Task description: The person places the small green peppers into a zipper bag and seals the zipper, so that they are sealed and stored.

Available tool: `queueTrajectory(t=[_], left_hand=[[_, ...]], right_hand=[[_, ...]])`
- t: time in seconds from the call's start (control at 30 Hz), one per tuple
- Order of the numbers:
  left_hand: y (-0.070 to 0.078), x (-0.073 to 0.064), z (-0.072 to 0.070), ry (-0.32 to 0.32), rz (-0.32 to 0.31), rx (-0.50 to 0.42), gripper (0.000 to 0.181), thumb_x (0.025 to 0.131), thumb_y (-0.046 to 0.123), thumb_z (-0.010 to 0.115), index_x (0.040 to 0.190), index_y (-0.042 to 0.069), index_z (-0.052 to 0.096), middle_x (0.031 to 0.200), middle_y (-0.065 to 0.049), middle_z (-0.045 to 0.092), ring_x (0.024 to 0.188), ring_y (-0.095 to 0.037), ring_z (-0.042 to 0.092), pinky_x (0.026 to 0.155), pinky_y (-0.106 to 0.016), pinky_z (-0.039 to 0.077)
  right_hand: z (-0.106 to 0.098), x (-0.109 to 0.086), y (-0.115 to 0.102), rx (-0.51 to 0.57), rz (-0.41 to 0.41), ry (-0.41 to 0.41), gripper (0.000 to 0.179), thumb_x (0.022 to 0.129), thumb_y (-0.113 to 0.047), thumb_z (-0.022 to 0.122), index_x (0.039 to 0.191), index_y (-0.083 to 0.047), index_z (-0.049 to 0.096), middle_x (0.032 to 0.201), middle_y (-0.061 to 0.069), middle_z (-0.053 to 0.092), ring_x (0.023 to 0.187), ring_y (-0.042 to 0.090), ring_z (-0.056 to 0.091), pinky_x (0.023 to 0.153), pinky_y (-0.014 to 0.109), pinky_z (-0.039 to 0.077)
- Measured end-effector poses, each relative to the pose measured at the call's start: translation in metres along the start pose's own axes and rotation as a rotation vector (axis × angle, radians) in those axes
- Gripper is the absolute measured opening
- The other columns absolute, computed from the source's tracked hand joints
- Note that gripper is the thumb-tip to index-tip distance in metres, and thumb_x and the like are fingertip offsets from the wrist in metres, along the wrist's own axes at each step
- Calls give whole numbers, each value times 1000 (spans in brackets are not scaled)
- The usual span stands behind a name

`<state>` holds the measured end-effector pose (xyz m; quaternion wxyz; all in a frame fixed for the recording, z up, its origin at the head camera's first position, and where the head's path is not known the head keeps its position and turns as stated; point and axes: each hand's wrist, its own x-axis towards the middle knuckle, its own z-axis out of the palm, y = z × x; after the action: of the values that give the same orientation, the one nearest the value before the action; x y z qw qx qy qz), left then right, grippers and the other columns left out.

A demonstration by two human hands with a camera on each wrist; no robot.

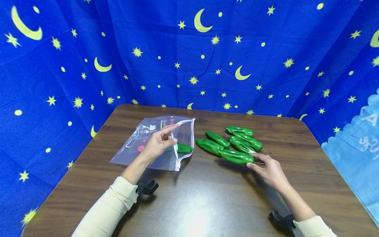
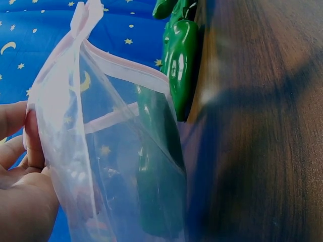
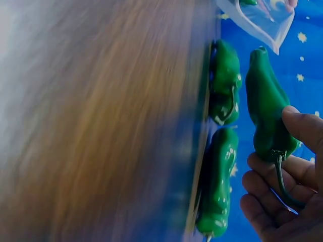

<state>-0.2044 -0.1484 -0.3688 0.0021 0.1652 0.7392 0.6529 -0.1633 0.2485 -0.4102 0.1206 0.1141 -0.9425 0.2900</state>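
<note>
My left hand [image 1: 157, 144] pinches the upper opening edge of a clear zip bag [image 1: 161, 164] with printed pictures and a white slider, lying at the left. Inside, near the mouth, lies one green pepper [image 1: 185, 148], seen through the plastic in the left wrist view. With thumb and fingers, my right hand [image 1: 270, 171] grips the stem end of another green pepper [image 3: 267, 106], raised and pointing toward the bag. Several more glossy green peppers [image 1: 213, 146] lie grouped behind it, right of the bag mouth.
A brown wood-grain table [image 1: 195, 194] carries everything, with a bright glare near its front. Blue cloth [image 1: 165, 65] with moons and stars hangs around the back and sides. Light-blue scalloped cloth [image 1: 355, 148] hangs at the right. Each wrist wears a black band [image 1: 147, 187].
</note>
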Motion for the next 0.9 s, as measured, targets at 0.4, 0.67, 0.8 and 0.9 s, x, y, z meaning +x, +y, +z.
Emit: queueTrajectory(t=[0.4, 0.67, 0.8, 0.9], left_hand=[[-1, 0, 0, -4, 12, -1, 55, 83, -5, 60, 136, -1, 46, 141, -17, 43, 72, -1, 48, 61, -11, 40], [-1, 0, -1, -5, 11, 0, 55, 84, -5, 60, 137, -1, 46, 141, -17, 42, 72, -2, 47, 61, -11, 40], [-1, 0, -1, -7, 15, -4, 55, 84, -4, 60, 137, -1, 46, 141, -17, 42, 73, -1, 47, 62, -11, 40], [-2, 0, -1, -9, 18, -9, 55, 84, -5, 60, 137, -2, 45, 141, -18, 42, 73, -1, 47, 62, -11, 40]], right_hand=[[17, 10, -17, 30, -50, -29, 38, 81, -24, 73, 114, -7, 66, 112, 17, 67, 108, 37, 60, 86, 52, 47], [26, 16, -30, 34, -57, -50, 37, 80, -25, 73, 113, -8, 67, 111, 15, 68, 110, 35, 60, 89, 51, 47], [30, 19, -35, 44, -58, -62, 38, 80, -26, 73, 113, -9, 67, 113, 15, 68, 111, 35, 59, 91, 51, 46], [32, 21, -38, 47, -65, -60, 39, 80, -26, 74, 114, -8, 67, 114, 15, 68, 112, 35, 59, 91, 51, 46]])
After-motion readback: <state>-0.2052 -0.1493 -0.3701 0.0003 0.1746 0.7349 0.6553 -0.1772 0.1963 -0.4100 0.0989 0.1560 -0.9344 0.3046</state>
